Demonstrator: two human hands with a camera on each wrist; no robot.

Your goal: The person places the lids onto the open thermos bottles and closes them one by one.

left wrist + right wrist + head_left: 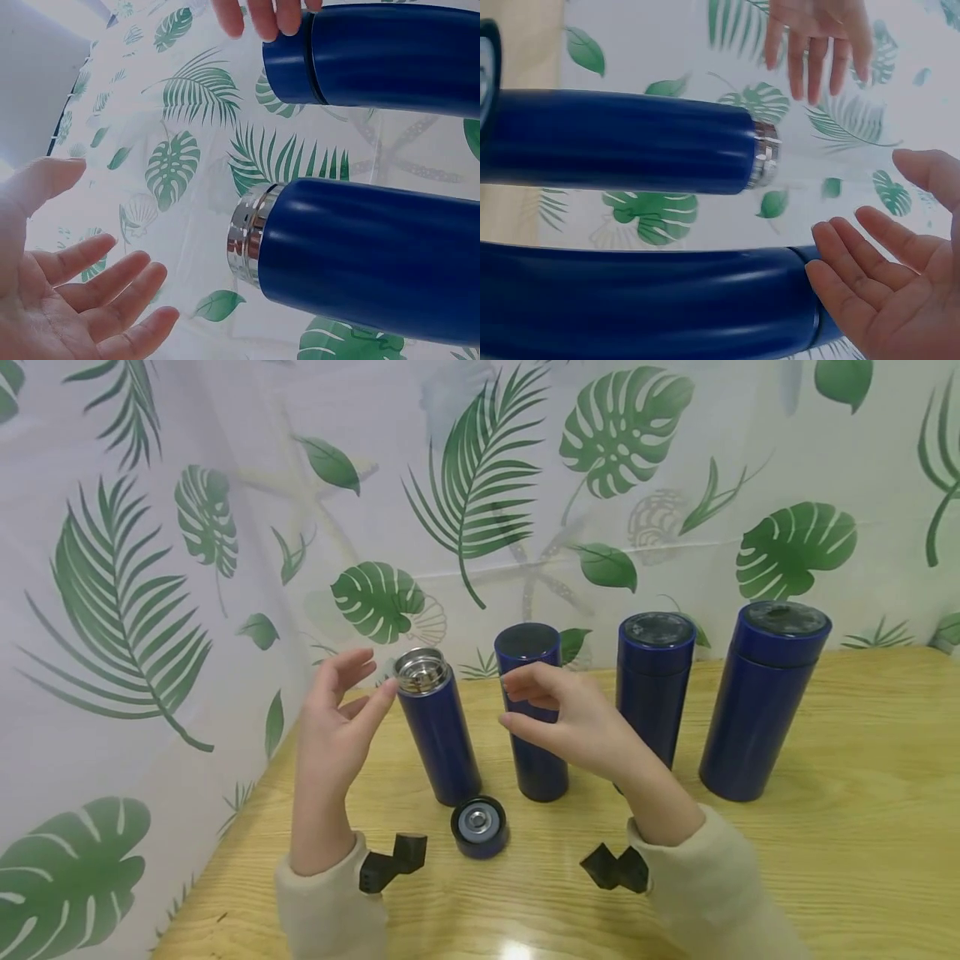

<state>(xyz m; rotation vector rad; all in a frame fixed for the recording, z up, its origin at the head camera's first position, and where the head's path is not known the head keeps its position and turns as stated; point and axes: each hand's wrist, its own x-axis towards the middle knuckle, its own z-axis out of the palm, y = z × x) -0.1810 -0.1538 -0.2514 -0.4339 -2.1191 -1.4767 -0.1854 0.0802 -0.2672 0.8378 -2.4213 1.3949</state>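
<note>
An uncapped blue thermos (441, 735) stands at the left of a row, its steel mouth showing. My left hand (337, 718) hovers beside that mouth with fingers spread and nothing in them; the left wrist view shows a gap between the hand (97, 292) and the steel neck (251, 232). In front of the thermos its lid (480, 828) lies upside down on the table. Before the upper part of a second, capped blue thermos (540, 768) is my right hand (573, 718), fingers loosely bent and holding nothing. In the right wrist view, its fingertips (821, 274) overlap this thermos near the cap.
Two more capped blue thermoses stand to the right, a slim one (654, 693) and a wider one (761, 710). The wooden table (847, 860) meets a leaf-patterned cloth (675, 527) behind and at the left. Black wrist mounts (393, 862) sit at both cuffs.
</note>
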